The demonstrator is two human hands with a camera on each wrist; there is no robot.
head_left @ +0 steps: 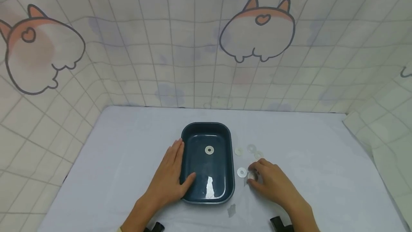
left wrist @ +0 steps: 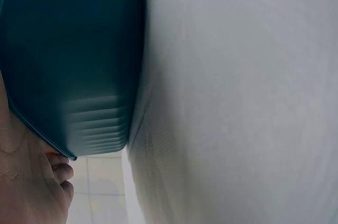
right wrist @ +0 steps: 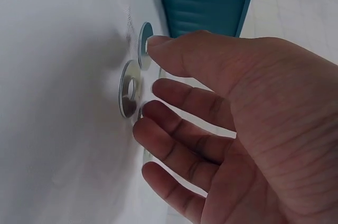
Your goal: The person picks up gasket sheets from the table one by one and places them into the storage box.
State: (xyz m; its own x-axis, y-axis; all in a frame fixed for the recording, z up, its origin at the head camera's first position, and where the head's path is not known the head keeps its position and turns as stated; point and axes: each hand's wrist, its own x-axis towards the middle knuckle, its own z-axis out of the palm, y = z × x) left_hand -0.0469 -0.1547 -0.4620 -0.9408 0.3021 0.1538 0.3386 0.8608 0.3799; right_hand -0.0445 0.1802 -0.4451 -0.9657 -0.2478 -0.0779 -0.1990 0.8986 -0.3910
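Observation:
A dark blue-green rectangular tray [head_left: 207,196] stands on the white cloth. My left hand [head_left: 168,174] holds its left side, thumb over the rim and fingers along the outside wall; the left wrist view shows fingertips [left wrist: 63,172] just under the rim. One flat metal washer [head_left: 209,146] lies inside the tray. To the right of the tray, my right hand [head_left: 273,182] reaches down with thumb and fingers bent around a washer [right wrist: 124,94] lying on the cloth. In the right wrist view the fingers are spread, with another washer [right wrist: 143,55] by the thumb tip.
Several more washers, among them a pale washer [head_left: 238,154], lie on the cloth beyond my right hand. A small grey patch [head_left: 231,210] shows on the cloth near the tray's front right corner. A tile-patterned curtain [head_left: 193,63] rises behind the table.

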